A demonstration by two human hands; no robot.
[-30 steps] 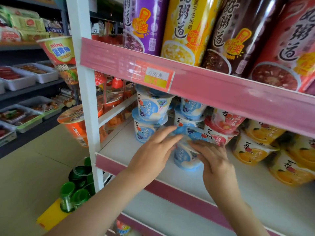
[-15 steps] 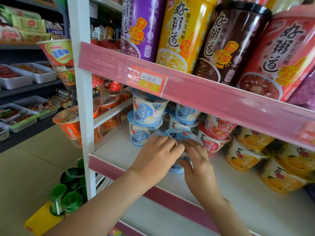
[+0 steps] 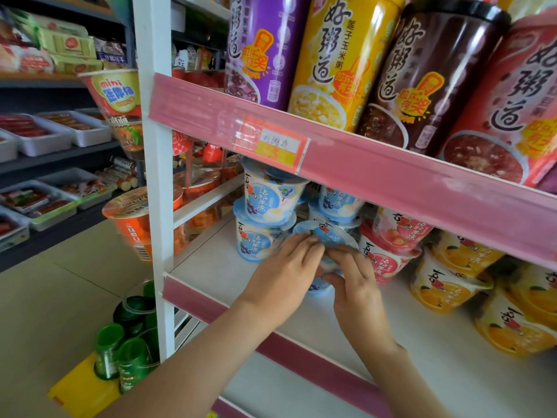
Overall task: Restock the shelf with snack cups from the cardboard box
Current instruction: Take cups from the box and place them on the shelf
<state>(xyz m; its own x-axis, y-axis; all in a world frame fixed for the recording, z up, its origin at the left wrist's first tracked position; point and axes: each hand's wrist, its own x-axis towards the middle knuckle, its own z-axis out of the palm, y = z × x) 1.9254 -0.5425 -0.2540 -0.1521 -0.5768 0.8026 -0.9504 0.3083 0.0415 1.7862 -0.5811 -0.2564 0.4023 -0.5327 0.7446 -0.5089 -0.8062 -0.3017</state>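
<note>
A blue blueberry snack cup stands on the white shelf board, tilted slightly toward me. My left hand covers its left side with fingers curled onto the lid rim. My right hand grips its right side, thumb on the front wall. Behind it two blue cups are stacked, with another blue stack to their right. Red strawberry cups and orange cups fill the shelf to the right. The cardboard box is out of view.
The pink rail of the upper shelf hangs just above my hands, carrying tall porridge tubs. A white upright post stands at left. Green bottles sit on the floor below. Instant noodle cups stick out left of the post.
Both hands have closed in on the blue cup and slid it deeper onto the shelf, toward the blue stacks. My view has moved closer to the shelf.
</note>
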